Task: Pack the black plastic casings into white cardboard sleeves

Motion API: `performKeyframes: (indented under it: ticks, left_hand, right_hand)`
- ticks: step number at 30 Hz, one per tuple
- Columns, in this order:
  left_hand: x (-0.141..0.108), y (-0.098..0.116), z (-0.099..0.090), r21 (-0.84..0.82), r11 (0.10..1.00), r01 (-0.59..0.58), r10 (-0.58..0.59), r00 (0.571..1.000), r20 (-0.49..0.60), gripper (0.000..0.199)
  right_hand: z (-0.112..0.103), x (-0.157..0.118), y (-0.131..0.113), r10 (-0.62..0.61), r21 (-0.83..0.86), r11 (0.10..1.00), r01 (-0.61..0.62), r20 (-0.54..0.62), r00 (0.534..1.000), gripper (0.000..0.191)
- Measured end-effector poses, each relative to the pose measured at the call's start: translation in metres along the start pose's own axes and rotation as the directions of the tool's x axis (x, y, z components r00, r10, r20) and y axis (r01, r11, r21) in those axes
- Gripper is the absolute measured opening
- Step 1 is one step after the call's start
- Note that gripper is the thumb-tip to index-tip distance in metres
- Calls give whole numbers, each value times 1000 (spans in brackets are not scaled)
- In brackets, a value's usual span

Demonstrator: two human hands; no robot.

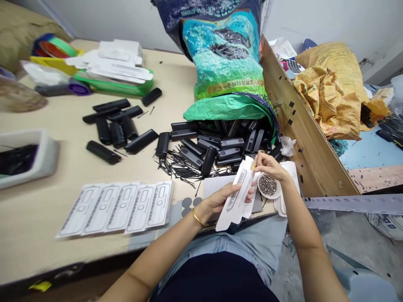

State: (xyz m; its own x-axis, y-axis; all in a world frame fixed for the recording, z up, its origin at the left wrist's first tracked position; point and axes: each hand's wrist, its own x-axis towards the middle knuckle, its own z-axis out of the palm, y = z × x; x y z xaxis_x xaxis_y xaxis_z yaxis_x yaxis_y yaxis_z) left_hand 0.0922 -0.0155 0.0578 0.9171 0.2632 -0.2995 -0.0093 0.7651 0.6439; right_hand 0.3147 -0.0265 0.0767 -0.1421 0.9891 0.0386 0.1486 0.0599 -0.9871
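Note:
My left hand [227,197] is closed round a white printed carton [236,189], with flaps sticking out at its lower end. The carton is tilted over the table's front edge. At its upper end my right hand [267,165] has thumb and fingers pinched together, seemingly on the top flap. Something small and yellowish shows at those fingertips; I cannot make out what it is. Just below the right hand stands a round white bowl [268,186] of small metal pieces. Behind both hands lie black plastic cases [209,161] and thin black sticks [185,170].
A large sack [226,63] lies open towards me, spilling black cases. Several printed white cartons [116,207] lie in a row at left. Further back are a green tray [126,86] of white cartons and a white bin [47,153]. A wooden board [302,126] borders the right side.

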Motion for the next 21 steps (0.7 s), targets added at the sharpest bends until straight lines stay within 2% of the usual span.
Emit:
performKeyframes:
  ticks: [2,3,6,7,8,10,12,15,18,21]
  left_hand:
    - [-3,-2,0,-45,998,-44,43,999,-20,52]
    - [-4,-3,0,-49,996,-75,73,997,-40,55]
    - [-4,2,-3,-27,983,-183,180,979,-92,74]
    - [-3,4,-3,-1,978,-210,209,972,-110,81]
    - [-3,7,-2,35,973,-228,230,963,-138,84]
    - [-1,9,-2,135,960,-246,271,939,-214,81]
    - [2,6,-2,243,937,-250,315,906,-284,71]
    - [5,0,-5,336,905,-259,373,863,-340,70]
    - [6,-3,-9,265,937,-226,318,864,-389,87]
    - [5,-7,-11,170,973,-154,212,888,-409,96]
  right_hand:
    - [4,-4,-2,-7,175,984,10,-17,1000,31]
    - [9,-6,-3,-19,188,981,37,-98,995,28]
    - [38,-12,-3,-62,7,998,70,-397,916,12]
    - [51,-14,-2,-68,-71,997,40,-459,886,15]
    - [65,-16,1,-49,-112,994,-6,-481,876,20]
    - [89,-18,8,5,-116,990,-84,-563,827,23]
    - [105,-17,16,79,-23,993,-116,-602,795,19]
    - [116,-12,24,142,135,988,-76,-596,790,17]
    - [116,-9,24,100,173,985,18,-646,757,21]
    - [114,-5,23,116,222,975,27,-603,790,18]
